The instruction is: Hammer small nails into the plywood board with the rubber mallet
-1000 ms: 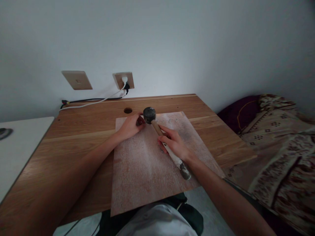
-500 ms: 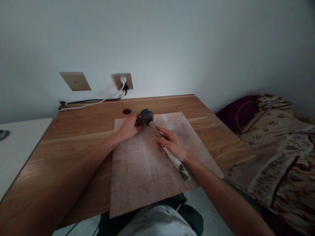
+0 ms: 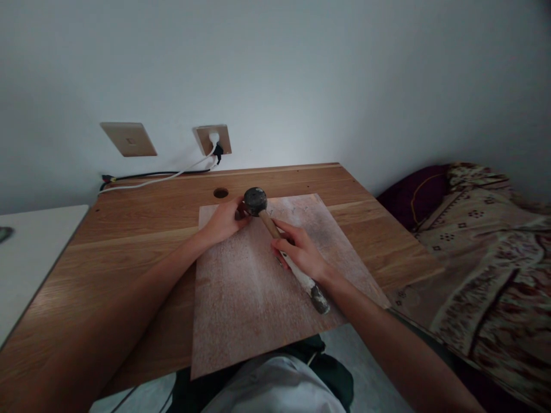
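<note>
A thin reddish-brown board (image 3: 249, 298) lies on the wooden desk (image 3: 142, 229) and overhangs its front edge. My right hand (image 3: 301, 252) is wrapped round the wooden handle of a hammer (image 3: 275, 235), whose dark round head sits near the board's far edge. My left hand (image 3: 224, 221) rests on the board just left of the hammer head, fingers pinched on something small that I cannot make out.
A round cable hole (image 3: 221, 193) sits behind the board. Two wall plates are at the back; the right socket (image 3: 212, 139) has plugs, and cables (image 3: 150, 179) run along the desk's rear edge. A white surface (image 3: 30, 246) adjoins on the left, patterned fabric (image 3: 486, 246) on the right.
The hammer head has shifted slightly left, closer to my left hand's fingers. Both hands otherwise stay where they were.
</note>
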The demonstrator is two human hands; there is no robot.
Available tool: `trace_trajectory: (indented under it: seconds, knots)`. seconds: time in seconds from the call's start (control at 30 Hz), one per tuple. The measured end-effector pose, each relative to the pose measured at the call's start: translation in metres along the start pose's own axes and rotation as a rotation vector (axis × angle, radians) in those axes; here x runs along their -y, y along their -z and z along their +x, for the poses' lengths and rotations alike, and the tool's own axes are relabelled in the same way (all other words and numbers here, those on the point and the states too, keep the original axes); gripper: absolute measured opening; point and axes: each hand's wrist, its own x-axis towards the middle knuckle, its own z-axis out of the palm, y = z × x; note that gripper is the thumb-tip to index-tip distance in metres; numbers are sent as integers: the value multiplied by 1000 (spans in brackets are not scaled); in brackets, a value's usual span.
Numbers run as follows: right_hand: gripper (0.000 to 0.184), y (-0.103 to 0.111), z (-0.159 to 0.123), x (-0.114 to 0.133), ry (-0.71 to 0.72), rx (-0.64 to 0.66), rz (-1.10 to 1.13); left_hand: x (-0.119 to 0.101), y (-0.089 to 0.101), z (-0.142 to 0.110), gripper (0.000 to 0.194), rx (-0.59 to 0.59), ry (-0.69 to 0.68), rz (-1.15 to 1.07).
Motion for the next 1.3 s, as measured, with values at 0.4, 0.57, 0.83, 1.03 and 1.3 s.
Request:
trace_trajectory:
  seconds: [0.4,0.57,0.83,1.03,1.3]
  knots:
    - [57,1,-1,1,-5,1,-19,2,-2,0,32,-12,-15,-49]
    - [57,1,-1,1,4,6,2,-1,-1,1,27,-12,2,-12]
    - [55,1,-1,1,-3,-5,14,-3,1,1,29,4,-3,-21]
    - [56,2,-3,6,1,-10,57,-2,0,0,32,1,-11,-36]
    - [58,1,-2,4,-3,-17,32,-1,-1,1,38,0,-9,-42]
